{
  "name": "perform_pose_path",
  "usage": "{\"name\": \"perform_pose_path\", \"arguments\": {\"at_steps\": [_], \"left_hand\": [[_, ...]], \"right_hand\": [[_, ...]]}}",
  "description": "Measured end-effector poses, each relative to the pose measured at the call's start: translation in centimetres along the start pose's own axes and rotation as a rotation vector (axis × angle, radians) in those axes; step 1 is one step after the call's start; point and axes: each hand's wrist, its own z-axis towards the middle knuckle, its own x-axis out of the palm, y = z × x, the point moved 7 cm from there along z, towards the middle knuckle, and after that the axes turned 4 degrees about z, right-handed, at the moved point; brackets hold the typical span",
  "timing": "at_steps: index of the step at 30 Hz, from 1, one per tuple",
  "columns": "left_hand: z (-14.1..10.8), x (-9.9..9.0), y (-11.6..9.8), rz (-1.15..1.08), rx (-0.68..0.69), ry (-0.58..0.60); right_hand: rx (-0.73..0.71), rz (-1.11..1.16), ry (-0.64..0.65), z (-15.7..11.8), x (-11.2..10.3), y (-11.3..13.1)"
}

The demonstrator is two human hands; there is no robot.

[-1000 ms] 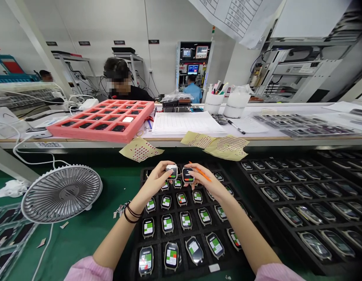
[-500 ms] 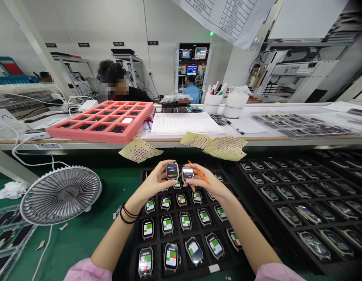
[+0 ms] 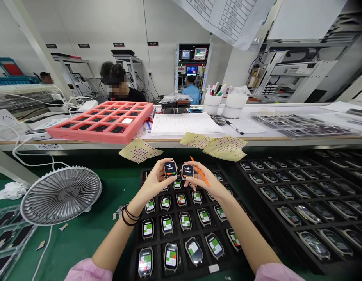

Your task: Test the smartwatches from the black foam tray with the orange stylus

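Head view. Left hand: grip narrow, thumb and fingers holding a smartwatch by its edges, screen lit, just above the black watch tray. Right hand: grip narrow, holding a second smartwatch at the fingertips, with an orange pen pinched alongside. The two watches sit close together, not touching.

The tray's rows of watches with green-and-red screens lie directly under both hands. Left of the tray: a grey desk fan on the green desk. Right of the tray: a second black tray of watches. Beyond the tray: yellow sheets of red dots at the edge of a raised shelf, a pink foam tray, and a paper form.
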Motion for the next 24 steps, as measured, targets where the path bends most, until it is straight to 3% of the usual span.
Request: {"name": "perform_pose_path", "arguments": {"at_steps": [24], "left_hand": [[0.07,-0.2,-0.12,0.051,-0.037,-0.048]], "right_hand": [[-0.03,-0.041,-0.06,0.1,-0.12,0.14]]}}
